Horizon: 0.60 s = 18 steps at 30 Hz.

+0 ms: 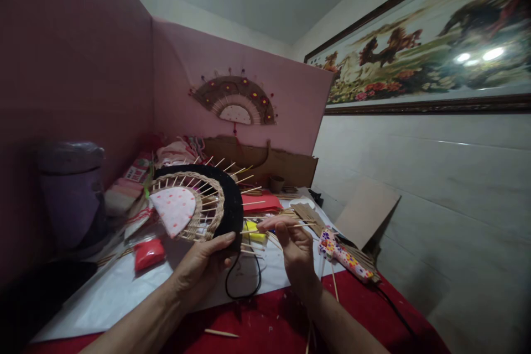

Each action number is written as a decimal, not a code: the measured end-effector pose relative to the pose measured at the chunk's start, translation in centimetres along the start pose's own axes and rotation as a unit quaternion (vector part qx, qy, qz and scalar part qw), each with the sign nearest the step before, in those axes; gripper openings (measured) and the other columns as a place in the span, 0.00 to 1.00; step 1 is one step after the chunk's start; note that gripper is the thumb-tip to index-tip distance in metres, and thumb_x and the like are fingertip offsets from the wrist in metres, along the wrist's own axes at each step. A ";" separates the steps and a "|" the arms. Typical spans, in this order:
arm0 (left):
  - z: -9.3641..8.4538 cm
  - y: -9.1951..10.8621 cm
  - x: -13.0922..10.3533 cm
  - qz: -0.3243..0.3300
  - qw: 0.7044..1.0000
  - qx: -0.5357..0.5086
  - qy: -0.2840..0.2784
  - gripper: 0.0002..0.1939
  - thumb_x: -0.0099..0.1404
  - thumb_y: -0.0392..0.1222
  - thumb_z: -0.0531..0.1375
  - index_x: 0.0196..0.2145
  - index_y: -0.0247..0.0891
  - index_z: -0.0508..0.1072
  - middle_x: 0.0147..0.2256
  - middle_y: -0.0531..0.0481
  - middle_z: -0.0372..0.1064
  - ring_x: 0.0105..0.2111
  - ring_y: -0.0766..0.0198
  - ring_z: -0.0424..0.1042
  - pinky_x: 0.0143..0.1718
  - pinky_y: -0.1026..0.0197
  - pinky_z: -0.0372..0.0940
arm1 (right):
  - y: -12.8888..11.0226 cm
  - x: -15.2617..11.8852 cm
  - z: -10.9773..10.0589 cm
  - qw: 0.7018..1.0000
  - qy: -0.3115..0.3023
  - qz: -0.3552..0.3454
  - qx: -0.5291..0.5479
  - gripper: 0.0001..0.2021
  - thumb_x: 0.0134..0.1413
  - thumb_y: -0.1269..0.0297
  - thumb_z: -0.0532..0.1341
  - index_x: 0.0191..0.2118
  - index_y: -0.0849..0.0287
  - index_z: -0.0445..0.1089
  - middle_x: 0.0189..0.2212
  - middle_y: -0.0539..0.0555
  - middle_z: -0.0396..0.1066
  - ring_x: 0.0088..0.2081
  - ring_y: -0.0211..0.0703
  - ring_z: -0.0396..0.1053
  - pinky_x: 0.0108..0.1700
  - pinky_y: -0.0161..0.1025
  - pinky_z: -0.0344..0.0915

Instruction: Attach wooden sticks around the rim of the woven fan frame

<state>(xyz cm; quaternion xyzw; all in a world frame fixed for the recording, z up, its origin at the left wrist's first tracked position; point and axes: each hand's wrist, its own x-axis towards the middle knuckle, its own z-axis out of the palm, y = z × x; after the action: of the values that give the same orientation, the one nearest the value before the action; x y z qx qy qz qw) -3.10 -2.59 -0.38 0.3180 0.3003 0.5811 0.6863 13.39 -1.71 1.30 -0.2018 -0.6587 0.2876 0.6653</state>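
My left hand (pixel 203 263) grips the lower right edge of a half-round woven fan (pixel 212 188), with the thumb on its black outer band (pixel 233 193). Thin wooden sticks radiate out past that band. At the fan's centre is a white half-disc with pinkish-red dots (pixel 174 209). To the right, my right hand (pixel 296 249) pinches a thin wooden stick (pixel 306 225) between thumb and fingers, close to the fan's edge. A black cord (pixel 260 276) hangs in a loop below the fan.
A finished-looking fan (pixel 232 97) hangs on the pink panel behind. A flower-patterned tool with a cable (pixel 346 257) lies at right. On white paper (pixel 120 301) rests a red packet (pixel 149 254). A short pointed stick (pixel 222 333) lies on the red cloth (pixel 265 315).
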 end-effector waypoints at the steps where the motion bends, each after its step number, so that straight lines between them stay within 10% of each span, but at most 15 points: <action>1: 0.0 0.0 0.0 0.004 1.000 -0.001 0.002 0.07 0.51 0.30 0.62 0.31 0.30 0.74 0.28 0.46 0.73 0.22 0.68 0.70 0.15 0.71 0.62 | 0.0 0.0 0.0 1.000 0.000 0.000 0.000 0.09 0.56 0.67 0.54 0.32 0.56 0.72 0.29 0.52 0.72 0.35 0.41 0.68 0.39 0.40 0.63; 18: 0.1 0.1 0.2 0.000 1.000 -0.003 0.002 0.07 0.50 0.30 0.62 0.31 0.29 0.74 0.28 0.45 0.73 0.22 0.68 0.70 0.16 0.71 0.63 | 0.1 0.0 0.0 1.000 0.003 0.003 -0.001 0.09 0.56 0.66 0.54 0.32 0.56 0.72 0.30 0.52 0.72 0.36 0.42 0.68 0.39 0.41 0.63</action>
<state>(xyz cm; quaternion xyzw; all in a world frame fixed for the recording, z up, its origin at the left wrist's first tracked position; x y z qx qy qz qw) -3.06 -2.39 -0.31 0.3145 0.3001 0.5826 0.6867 13.38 -1.65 1.22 -0.2057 -0.6562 0.2879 0.6665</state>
